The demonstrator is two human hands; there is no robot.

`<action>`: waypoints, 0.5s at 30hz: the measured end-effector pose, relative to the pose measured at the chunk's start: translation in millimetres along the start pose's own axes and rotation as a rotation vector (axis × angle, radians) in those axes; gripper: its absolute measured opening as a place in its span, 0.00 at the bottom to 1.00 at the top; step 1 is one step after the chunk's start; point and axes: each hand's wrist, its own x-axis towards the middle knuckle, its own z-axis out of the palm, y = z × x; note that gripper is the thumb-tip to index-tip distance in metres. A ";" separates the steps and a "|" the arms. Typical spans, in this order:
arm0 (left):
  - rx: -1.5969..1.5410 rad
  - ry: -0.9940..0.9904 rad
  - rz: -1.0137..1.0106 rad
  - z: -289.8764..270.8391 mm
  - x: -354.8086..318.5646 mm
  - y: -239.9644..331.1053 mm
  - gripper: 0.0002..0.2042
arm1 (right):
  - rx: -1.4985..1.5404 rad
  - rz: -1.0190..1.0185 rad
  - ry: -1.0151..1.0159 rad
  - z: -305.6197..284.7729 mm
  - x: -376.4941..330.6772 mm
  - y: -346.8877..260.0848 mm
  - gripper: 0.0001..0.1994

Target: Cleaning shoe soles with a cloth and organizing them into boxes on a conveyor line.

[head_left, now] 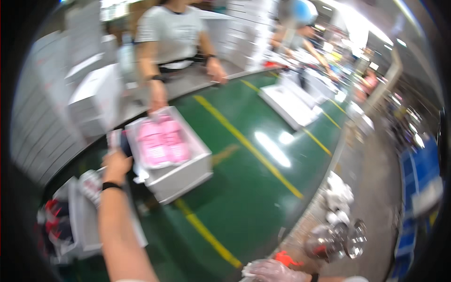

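Blurry frame. Left hand [116, 165] is raised beside the near-left corner of an open white box [181, 176], fingers closed on a small dark and white item [118, 141]; what it is I cannot tell. The box sits on the green belt [244, 197] with yellow stripes and holds pink shoes [162, 141]. A black band sits on the left wrist. Right hand [275, 271] is at the bottom edge in a clear glove, loosely curled around a bit of white material; whether it truly grips I cannot tell. A person in a grey shirt [174, 30] stands across the belt, one hand [157, 96] touching the far end of the box, the other resting on the belt edge. Second open box [82, 221] is at lower left, with dark and red things inside. Flat white box [286, 105] lies further down the belt. Shiny metal parts [336, 239] are just beside the belt, lower right.
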 end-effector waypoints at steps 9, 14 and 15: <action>0.122 0.058 -0.199 82.0 67.4 -22.4 0.28 | -0.048 0.111 -0.008 3.2 6.0 5.8 0.17; -0.036 0.151 -0.307 58.9 55.5 -33.9 0.22 | -0.013 0.114 0.023 14.8 8.7 1.0 0.15; -0.199 0.063 -0.324 39.6 49.3 -26.1 0.23 | -0.032 0.108 0.029 16.2 7.4 1.7 0.14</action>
